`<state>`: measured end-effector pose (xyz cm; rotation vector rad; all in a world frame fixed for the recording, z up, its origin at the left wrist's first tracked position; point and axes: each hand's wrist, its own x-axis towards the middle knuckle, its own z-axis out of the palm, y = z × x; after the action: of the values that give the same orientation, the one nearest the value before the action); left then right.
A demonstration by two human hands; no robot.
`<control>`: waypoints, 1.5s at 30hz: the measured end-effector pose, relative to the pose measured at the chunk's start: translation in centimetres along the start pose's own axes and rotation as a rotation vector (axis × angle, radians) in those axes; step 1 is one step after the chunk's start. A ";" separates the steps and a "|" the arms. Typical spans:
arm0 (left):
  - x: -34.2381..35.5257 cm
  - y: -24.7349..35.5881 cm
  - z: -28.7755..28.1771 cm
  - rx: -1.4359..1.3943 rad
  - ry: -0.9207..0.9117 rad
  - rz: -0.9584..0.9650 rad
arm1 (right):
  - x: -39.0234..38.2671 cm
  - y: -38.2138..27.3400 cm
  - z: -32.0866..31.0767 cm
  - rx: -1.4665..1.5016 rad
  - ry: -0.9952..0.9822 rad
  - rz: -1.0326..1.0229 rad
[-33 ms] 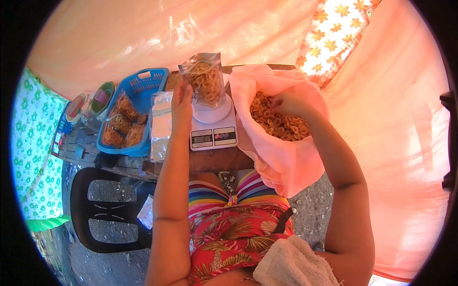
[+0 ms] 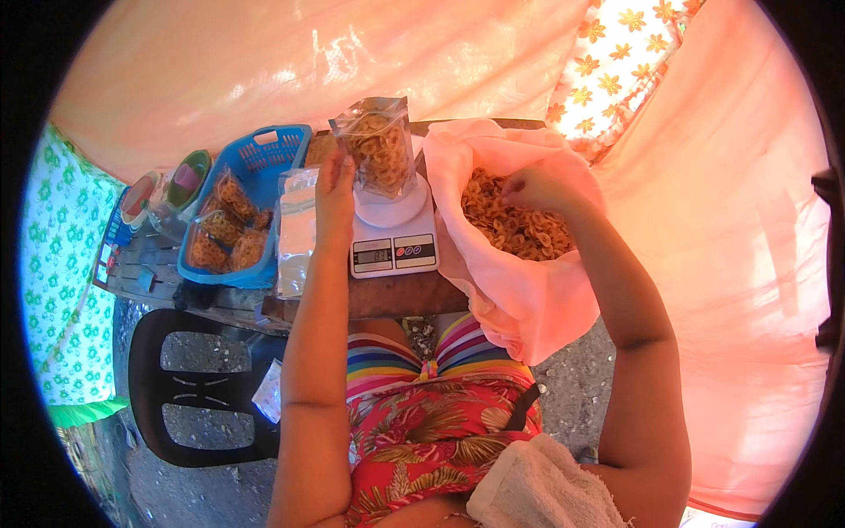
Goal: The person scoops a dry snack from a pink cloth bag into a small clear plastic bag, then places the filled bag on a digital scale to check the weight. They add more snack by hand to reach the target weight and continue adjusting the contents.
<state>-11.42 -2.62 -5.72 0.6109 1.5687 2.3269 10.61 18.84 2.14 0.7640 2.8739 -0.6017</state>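
Observation:
A clear stand-up pouch (image 2: 380, 151) filled with brown ring-shaped snacks stands upright on the round plate of a white digital kitchen scale (image 2: 370, 271). My left hand (image 2: 334, 189) is raised against the pouch's left edge, fingers stretched upward and thumb apart; its far side is partly hidden. To the right, my right hand (image 2: 532, 188) hangs over a heap of loose snack rings (image 2: 510, 231) inside a pink cloth-lined container (image 2: 493, 299). Its fingertips are pinched together at the heap, and what is between them is too small to make out.
Left of the scale lies a stack of flat clear bags (image 2: 297, 233). Beyond it, a blue plastic basket (image 2: 275, 151) holds several filled bags (image 2: 222, 224). Tubs (image 2: 187, 180) crowd the wooden table's (image 2: 356, 304) far left. A black chair (image 2: 145, 378) stands below.

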 end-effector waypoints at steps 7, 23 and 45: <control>0.6 -0.4 -0.4 0.046 -0.065 0.043 | 0.0 1.4 -1.2 0.238 -0.076 0.046; 0.6 0.1 -1.0 0.009 -0.083 0.048 | 0.3 0.9 -2.4 0.528 -0.029 0.005; 1.6 -0.8 -1.4 -0.048 -0.099 0.073 | 11.1 -13.7 -6.3 0.152 0.347 -0.593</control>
<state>-13.47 -2.76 -6.62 0.7722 1.4665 2.3404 -5.80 15.49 10.41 -0.0029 3.4197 -0.8199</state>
